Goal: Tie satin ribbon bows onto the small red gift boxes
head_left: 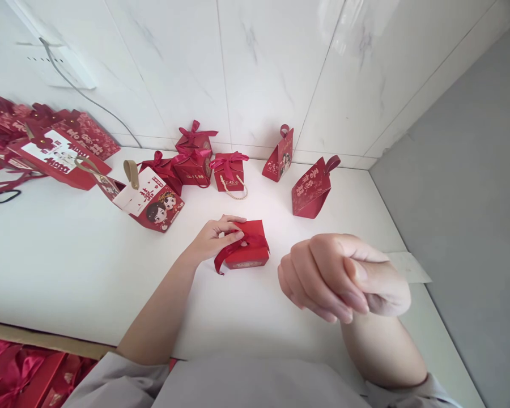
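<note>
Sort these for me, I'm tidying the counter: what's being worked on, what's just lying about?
In hand:
- left hand on small red box with ribbon
- right hand, raised, holding nothing

Lying about:
- finished boxes
- cartoon bag
- flat bags

red 囍 sign on white-fronted gift box (147,198), gold Chinese characters on red pouch (312,187), too small to read

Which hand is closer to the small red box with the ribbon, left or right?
Left. The left hand rests on the small red box, fingers on its ribbon. The right hand is loosely curled in the air to the box's right, apart from it.
</note>
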A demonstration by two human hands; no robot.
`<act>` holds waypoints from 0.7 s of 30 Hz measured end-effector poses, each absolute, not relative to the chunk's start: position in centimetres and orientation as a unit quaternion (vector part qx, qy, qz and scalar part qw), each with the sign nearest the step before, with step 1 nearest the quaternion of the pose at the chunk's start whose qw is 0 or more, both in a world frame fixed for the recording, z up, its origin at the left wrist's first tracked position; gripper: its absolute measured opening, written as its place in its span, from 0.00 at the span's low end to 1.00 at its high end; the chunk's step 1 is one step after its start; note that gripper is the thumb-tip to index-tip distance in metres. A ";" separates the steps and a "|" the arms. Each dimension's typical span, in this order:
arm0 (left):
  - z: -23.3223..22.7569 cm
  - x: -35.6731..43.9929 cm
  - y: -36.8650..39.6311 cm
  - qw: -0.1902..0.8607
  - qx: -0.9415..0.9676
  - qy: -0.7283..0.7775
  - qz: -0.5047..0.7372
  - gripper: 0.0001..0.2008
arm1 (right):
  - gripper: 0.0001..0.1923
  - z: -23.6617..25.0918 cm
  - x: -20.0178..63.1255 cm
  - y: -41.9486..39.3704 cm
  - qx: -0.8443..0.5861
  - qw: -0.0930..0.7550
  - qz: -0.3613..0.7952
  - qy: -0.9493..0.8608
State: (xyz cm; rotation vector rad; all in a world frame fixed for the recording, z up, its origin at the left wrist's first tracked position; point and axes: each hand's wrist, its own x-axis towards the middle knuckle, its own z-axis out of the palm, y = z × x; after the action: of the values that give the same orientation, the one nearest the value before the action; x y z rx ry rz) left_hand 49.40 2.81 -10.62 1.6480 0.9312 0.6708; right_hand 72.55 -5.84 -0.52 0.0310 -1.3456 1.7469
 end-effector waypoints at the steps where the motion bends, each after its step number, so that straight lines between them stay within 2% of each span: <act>1: -10.7 49.4 2.8 0.538 0.691 0.392 0.283 0.14 | 0.15 -0.5 72.7 -5.8 0.010 0.452 0.699 -0.554; 3: -10.7 49.4 2.8 0.538 0.690 0.391 0.286 0.15 | 0.09 -0.6 73.1 -5.5 -0.031 0.456 0.667 -0.588; 5: -10.7 49.5 2.8 0.538 0.690 0.389 0.289 0.16 | 0.03 -1.0 73.5 -4.6 -0.146 0.459 0.611 -0.628; 8: -10.7 49.6 2.6 0.539 0.680 0.397 0.300 0.17 | 0.09 -2.6 73.5 -2.7 -0.375 0.394 0.490 -0.682; 10: -10.6 49.6 2.5 0.538 0.676 0.403 0.302 0.18 | 0.16 -4.2 73.1 -1.3 -0.447 0.323 0.410 -0.727; 14: -10.8 49.6 2.5 0.526 0.686 0.400 0.304 0.17 | 0.20 -6.7 71.8 0.1 -0.460 0.268 0.364 -0.764; 21: -10.9 49.5 2.6 0.512 0.708 0.386 0.297 0.17 | 0.06 -6.9 72.0 0.2 -0.379 0.283 0.427 -0.771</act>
State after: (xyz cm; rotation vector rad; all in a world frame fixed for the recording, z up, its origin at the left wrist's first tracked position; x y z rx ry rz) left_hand 49.55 2.64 -10.86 1.7037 0.9286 0.7146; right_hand 72.01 0.24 -6.90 -1.0151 -2.0634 1.1429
